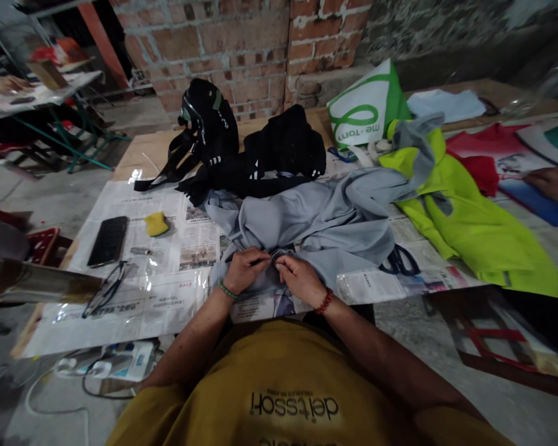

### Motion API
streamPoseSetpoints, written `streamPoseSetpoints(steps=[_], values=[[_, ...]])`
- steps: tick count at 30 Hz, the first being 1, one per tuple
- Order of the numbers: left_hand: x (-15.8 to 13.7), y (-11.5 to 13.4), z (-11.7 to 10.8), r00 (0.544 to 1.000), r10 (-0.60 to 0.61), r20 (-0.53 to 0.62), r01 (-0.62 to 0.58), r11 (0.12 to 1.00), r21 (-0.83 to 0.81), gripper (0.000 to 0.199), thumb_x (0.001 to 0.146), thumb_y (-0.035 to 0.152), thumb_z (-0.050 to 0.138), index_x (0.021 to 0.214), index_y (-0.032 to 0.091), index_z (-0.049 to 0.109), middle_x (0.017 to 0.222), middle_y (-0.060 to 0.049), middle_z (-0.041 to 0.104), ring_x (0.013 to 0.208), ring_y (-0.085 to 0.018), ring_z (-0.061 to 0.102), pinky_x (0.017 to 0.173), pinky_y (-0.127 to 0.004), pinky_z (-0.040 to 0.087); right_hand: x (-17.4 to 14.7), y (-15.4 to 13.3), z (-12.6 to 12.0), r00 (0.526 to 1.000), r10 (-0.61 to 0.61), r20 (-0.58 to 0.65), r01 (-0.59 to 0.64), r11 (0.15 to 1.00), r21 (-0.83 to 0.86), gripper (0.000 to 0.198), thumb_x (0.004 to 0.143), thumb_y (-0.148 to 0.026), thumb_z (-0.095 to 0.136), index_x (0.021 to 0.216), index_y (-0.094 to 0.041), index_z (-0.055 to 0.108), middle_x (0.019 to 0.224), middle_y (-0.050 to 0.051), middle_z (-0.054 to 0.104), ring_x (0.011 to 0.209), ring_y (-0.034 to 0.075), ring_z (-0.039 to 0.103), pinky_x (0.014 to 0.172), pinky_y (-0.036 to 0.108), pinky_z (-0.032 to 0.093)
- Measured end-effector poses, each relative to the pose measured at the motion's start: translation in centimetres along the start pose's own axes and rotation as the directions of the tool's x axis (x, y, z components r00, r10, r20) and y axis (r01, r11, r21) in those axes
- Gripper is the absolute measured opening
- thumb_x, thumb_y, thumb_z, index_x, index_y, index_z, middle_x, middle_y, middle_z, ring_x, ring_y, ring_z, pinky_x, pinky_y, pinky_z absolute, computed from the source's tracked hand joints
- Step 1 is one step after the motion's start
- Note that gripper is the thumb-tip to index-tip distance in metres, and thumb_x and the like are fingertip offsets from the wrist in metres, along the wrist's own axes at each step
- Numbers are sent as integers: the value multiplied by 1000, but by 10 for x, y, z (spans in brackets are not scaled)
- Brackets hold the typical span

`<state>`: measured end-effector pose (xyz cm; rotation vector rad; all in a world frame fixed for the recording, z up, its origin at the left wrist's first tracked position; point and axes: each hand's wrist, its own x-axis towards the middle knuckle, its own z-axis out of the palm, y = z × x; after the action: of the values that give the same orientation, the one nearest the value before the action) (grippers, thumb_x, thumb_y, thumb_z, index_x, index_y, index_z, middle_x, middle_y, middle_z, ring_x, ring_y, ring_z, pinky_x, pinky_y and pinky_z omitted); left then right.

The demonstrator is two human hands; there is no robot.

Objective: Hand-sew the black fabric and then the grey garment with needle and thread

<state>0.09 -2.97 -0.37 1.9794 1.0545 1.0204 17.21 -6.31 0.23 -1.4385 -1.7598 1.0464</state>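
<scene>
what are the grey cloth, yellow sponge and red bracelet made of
Grey cloth: matte, thin woven or knit fabric, perhaps synthetic, falling in soft folds. Yellow sponge: likely foam, dull, from its chunky shape; green edge perhaps scouring fibre. Red bracelet: probably beads, from its bumpy outline; their material and finish are unclear.

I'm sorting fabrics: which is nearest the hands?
The crumpled grey cloth, under the left hand and right hand; the neon-yellow garment and black fabric lie farther off.

Grey cloth (302, 214) — limp, deeply creased, bunched in a long heap — atop printed newspaper (160, 300).
</scene>
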Motion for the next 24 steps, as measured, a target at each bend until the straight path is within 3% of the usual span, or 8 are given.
streamPoseSetpoints(steps=[6, 9, 12, 18, 21, 24], values=[[0, 0, 5, 999, 19, 41, -19, 1000, 20, 12, 79, 22, 60, 75, 19, 71, 73, -4, 69, 69, -13, 62, 67, -25, 49, 4, 0, 3, 1000, 17, -25, -17, 1000, 5, 18, 85, -18, 42, 68, -21, 49, 54, -4, 51, 54, 11, 50, 60, 23, 38], [0, -1, 6, 1000, 15, 5, -15, 999, 44, 12, 79, 20, 60, 78, 18, 72, 73, -4, 69, 69, -13, 62, 67, -25, 49, 3, 1, 4, 999, 29, -32, -27, 998, 59, 11, 83, -16, 42, 81, -21, 51, 58, -4, 54, 55, 11, 52, 59, 23, 39], [1, -3, 6, 1000, 7, -24, -6, 999, 51, 12, 80, 20, 60, 79, 18, 71, 72, -4, 69, 69, -13, 62, 68, -24, 49, 1, 0, 5, 998, 43, -52, -36, 993, 112, 15, 81, -14, 42, 93, -21, 47, 61, -6, 56, 53, 10, 52, 57, 22, 40], [0, -8, 8, 992, 121, -37, -122, 992, -10, 12, 81, 20, 59, 80, 17, 71, 69, -2, 67, 64, -11, 61, 63, -22, 48, 6, -6, 5, 995, 61, -73, -54, 993, 103, 11, 83, -15, 42, 92, -20, 45, 57, -7, 54, 49, 11, 54, 56, 23, 41], [1, -8, 7, 988, 144, -52, -142, 989, 27, 12, 81, 17, 58, 81, 17, 70, 71, -2, 68, 66, -11, 62, 64, -21, 49, 2, -16, -7, 997, -61, -47, 59, 997, -48, 12, 83, -15, 45, 93, -20, 50, 71, -1, 62, 64, 13, 59, 64, 26, 43], [0, -5, 5, 989, 146, -32, -143, 987, 78, 13, 81, 14, 56, 81, 17, 69, 73, -2, 69, 67, -11, 64, 65, -20, 51, -1, -28, -25, 956, -267, -119, 229, 938, -258, 10, 86, -18, 47, 90, -19, 56, 89, 6, 64, 83, 17, 59, 75, 29, 44]])
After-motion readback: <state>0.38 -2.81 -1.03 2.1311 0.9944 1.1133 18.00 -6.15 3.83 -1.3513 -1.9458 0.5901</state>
